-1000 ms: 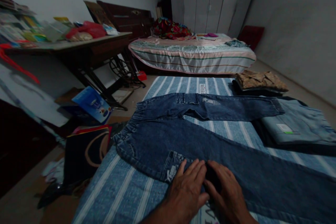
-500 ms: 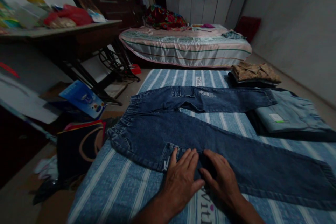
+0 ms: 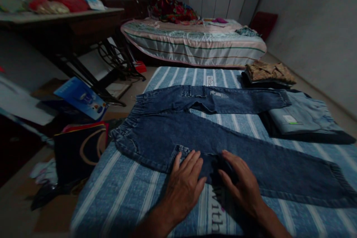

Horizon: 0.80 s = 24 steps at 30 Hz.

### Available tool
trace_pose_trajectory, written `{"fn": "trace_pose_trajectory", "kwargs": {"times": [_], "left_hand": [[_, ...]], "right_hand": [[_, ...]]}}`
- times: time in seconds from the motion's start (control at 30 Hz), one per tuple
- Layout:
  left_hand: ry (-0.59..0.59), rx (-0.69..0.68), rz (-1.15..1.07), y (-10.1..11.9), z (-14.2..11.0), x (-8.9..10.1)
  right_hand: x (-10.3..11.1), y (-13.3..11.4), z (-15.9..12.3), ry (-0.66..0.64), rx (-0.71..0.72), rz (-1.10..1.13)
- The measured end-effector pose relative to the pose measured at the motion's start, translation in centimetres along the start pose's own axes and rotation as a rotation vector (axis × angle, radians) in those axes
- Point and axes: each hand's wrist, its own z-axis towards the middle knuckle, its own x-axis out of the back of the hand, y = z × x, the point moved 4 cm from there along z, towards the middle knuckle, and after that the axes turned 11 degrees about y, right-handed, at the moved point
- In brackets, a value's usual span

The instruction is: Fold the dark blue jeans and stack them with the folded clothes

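Note:
Dark blue jeans point(image 3: 164, 130) lie spread flat, with the gathered elastic waist at the left and both legs stretched to the right. My left hand point(image 3: 184, 186) rests flat over the cargo pocket on the near leg, covering most of it, fingers outstretched. To its right, my right hand point(image 3: 242, 178) touches the same leg with its thumb and fingers apart. Neither hand grips the cloth. Under the jeans is a blue and white striped bedsheet point(image 3: 134, 189) with printed letters, partly hidden by the hands.
Folded light-blue jeans point(image 3: 306, 115) lie on dark garments at the right, near a stack topped by brown patterned cloth point(image 3: 270, 72). A sewing machine table point(image 3: 92, 18) stands at the left above a blue box point(image 3: 82, 98) and a dark bag point(image 3: 79, 148). Behind is another bed point(image 3: 195, 48).
The view has tilted and shifted, so the scene sits higher in the picture. My hands have moved slightly apart on the near leg, and the gap between them is wider.

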Motion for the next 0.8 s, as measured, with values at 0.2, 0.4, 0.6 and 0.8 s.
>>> {"fn": "trace_pose_trajectory", "kwargs": {"times": [0.2, 0.4, 0.6, 0.8], "left_hand": [[-0.082, -0.006, -0.066, 0.6, 0.9, -0.7], [-0.136, 0.009, -0.018, -0.4, 0.6, -1.6], [-0.141, -0.013, 0.002, -0.7, -0.8, -1.9], [-0.148, 0.066, -0.110, -1.0, 0.5, -0.3]], "right_hand": [[-1.6, -1.0, 0.1, -0.081, 0.224, -0.081], [-3.1, -0.3, -0.7, -0.107, 0.342, -0.156], [-3.2, 0.4, -1.8, -0.178, 0.397, -0.193], [-2.5, 0.6, -1.7, -0.163, 0.303, -0.056]]}}
